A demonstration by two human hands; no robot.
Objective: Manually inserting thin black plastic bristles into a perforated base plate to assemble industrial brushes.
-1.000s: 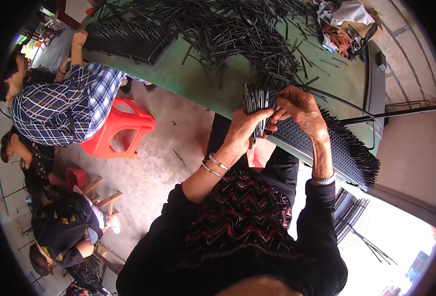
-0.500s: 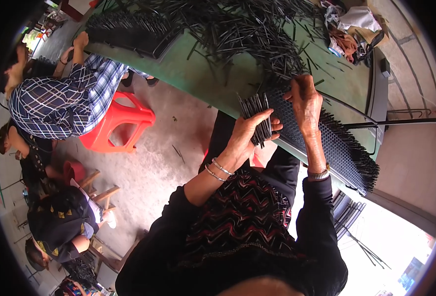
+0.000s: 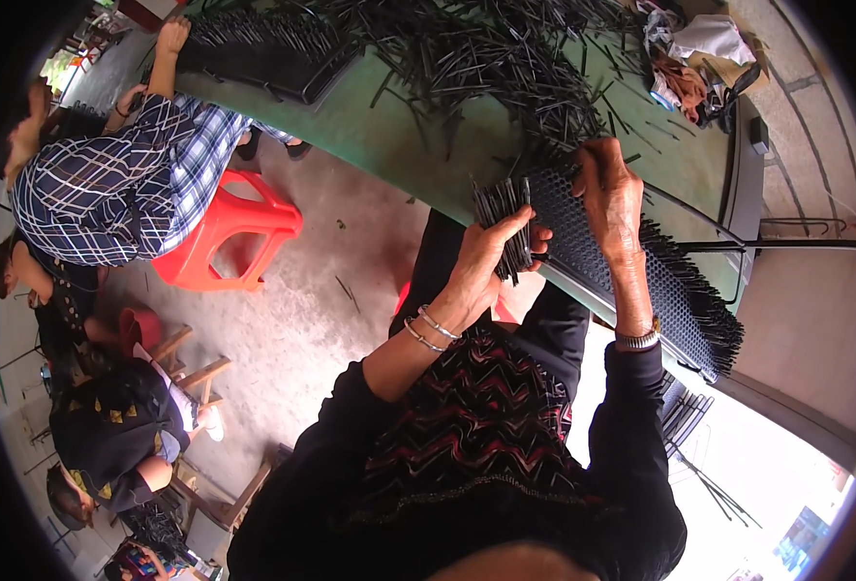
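Note:
A bundle of short, thin black sticks (image 3: 502,215) is gripped in my left hand (image 3: 476,266), thumb across it, beside the table's near edge. My right hand (image 3: 612,203) is over a long black honeycomb-holed panel (image 3: 675,305). Its thumb and fingers are pinched together; whatever is between them is too small or hidden to make out. Black sticks stand up in a dense band (image 3: 709,290) along the panel's far side. A large heap of loose black sticks (image 3: 486,63) lies beyond my hands.
The green table (image 3: 351,155) carries another stick-filled panel (image 3: 263,58) at far left, where a person in checked clothes (image 3: 99,203) reaches over it. A red stool (image 3: 239,232) is on the floor beside that person. Bags and wrappers (image 3: 699,58) lie at far right; a thin black bar (image 3: 777,244) extends from the table.
My right hand has shifted slightly right and up over the panel. My left hand keeps the bundle in nearly the same place. The neighbouring person's hand has moved up to the other panel.

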